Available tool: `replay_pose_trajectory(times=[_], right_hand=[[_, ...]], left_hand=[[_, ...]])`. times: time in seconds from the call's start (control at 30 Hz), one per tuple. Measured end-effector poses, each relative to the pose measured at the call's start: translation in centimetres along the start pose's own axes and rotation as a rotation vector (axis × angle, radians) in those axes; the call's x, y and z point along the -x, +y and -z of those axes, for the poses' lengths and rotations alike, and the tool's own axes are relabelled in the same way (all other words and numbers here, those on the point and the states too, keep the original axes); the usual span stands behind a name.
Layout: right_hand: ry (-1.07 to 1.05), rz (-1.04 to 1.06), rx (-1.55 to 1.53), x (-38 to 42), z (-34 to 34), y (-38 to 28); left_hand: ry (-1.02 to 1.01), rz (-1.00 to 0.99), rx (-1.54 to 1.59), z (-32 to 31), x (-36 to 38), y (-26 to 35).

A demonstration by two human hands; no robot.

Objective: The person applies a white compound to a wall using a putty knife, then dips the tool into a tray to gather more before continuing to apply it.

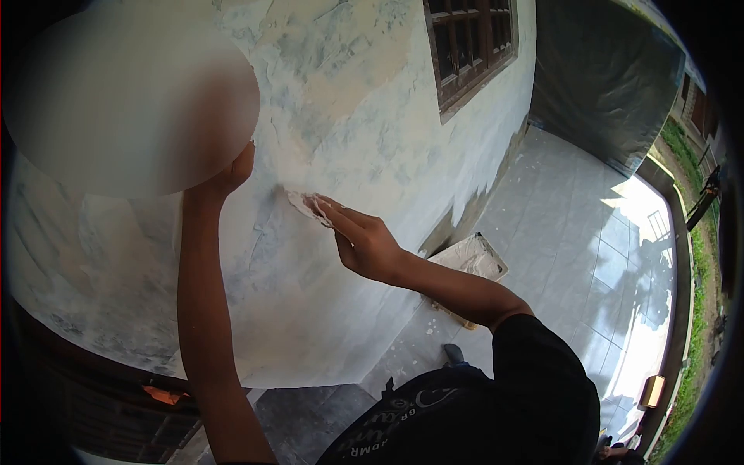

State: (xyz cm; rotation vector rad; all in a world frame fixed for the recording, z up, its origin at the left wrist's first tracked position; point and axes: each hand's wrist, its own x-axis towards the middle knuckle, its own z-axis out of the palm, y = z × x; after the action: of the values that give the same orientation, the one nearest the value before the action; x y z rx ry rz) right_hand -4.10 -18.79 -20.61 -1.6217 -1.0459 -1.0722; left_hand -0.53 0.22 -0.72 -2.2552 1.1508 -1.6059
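My right hand (364,239) is closed around a flat scraper (308,208) thickly smeared with white putty. The scraper's far edge is at the wall (333,139), which carries patchy white, cream and grey-blue putty. Farther up and to the left, my left hand (239,169) is raised in front of the same wall. A blurred oval hides most of its fingers, so whatever it holds or touches cannot be made out.
A putty-smeared tray (477,260) stands on the grey tiled floor (542,209) by the wall's foot. A brown-framed window (473,50) is set in the wall. Dark sheeting (604,85) hangs at the far end. A low kerb (682,256) edges the floor, with grass beyond.
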Motion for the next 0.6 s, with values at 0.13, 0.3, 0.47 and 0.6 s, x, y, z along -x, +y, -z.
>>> replay_pose_trajectory(times=[0.13,0.3,0.47,0.6], right_hand=[[0.231,-0.563,0.103,-6.8,6.3,5.2],[0.581,-0.227,0.380,-13.7,6.5,15.8],[0.290,0.016,0.455,-10.2,-1.1,6.8],[-0.021,0.063,0.110,-0.1,-3.0,-1.6]], left_hand=[[0.010,-0.014,-0.012,0.0,-0.1,-0.1],[0.006,-0.004,-0.031,0.0,-0.2,0.0],[0.014,0.000,-0.024,-0.1,-0.1,-0.3],[0.023,-0.002,0.008,0.1,0.0,-0.3]])
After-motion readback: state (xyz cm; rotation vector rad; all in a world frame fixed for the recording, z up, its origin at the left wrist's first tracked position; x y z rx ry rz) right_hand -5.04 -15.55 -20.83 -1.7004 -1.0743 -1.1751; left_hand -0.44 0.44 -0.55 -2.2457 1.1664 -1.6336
